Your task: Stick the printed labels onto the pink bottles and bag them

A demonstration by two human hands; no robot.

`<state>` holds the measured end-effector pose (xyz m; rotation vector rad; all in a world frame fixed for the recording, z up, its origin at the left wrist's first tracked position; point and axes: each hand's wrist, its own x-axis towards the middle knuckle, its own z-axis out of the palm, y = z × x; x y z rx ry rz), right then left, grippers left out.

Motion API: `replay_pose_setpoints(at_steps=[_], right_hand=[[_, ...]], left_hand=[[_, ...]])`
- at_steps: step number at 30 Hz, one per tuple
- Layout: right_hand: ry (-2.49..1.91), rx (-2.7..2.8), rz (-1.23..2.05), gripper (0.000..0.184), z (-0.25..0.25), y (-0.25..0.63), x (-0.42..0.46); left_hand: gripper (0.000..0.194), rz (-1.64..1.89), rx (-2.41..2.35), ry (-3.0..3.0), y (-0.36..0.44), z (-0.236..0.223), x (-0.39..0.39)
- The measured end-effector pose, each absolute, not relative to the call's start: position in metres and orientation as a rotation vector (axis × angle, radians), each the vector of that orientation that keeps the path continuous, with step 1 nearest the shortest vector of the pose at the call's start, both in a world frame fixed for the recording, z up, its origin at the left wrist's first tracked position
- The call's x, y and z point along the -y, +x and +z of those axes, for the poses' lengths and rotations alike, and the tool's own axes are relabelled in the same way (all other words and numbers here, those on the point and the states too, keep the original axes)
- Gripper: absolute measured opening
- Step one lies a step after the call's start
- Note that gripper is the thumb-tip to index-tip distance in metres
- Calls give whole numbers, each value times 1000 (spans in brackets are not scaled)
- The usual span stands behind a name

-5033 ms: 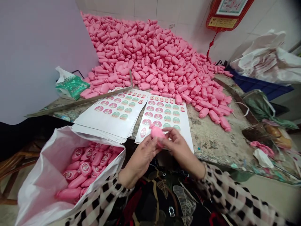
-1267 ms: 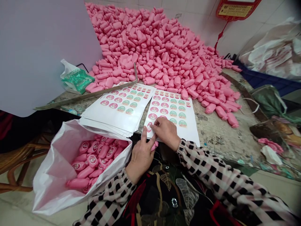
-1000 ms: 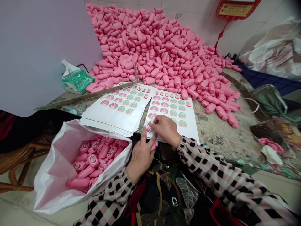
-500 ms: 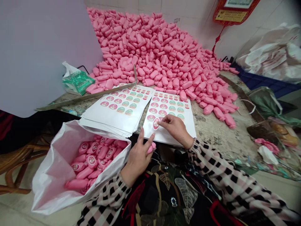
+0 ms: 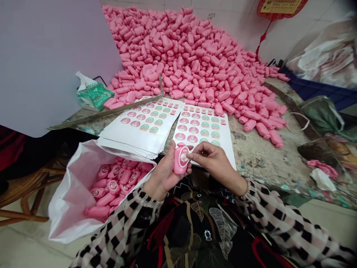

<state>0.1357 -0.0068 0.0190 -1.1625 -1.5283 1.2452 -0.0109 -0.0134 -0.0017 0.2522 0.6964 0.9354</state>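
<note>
Hands close together: the left hand (image 5: pixel 163 176) grips an upright pink bottle (image 5: pixel 180 160), and the right hand (image 5: pixel 213 160) pinches at its round label, just over a sticker sheet (image 5: pixel 202 124). Beyond the sheet lies a heap of pink bottles (image 5: pixel 181 48); left of it, a white bag (image 5: pixel 67 201) holds more.

Pale lilac wall (image 5: pixel 50 56), white tiled wall (image 5: pixel 279 41), beige floor (image 5: pixel 329 219), woven rattan chair (image 5: pixel 30 212) at left.

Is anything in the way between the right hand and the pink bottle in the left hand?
Nothing visible. The fingertips of the right hand are right at the label on the pink bottle, which the left hand holds upright, with nothing between them.
</note>
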Motion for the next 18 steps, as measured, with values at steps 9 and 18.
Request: replay_pose_setpoints(at_steps=[9,18], right_hand=[[-1206,1629,1184,20,13,144,8],[-1186,1652,1165,16,9,145,7]], left_hand=[[43,908,-630,230,-3,-10,9],[45,923,-684,263,-3,-12,8]])
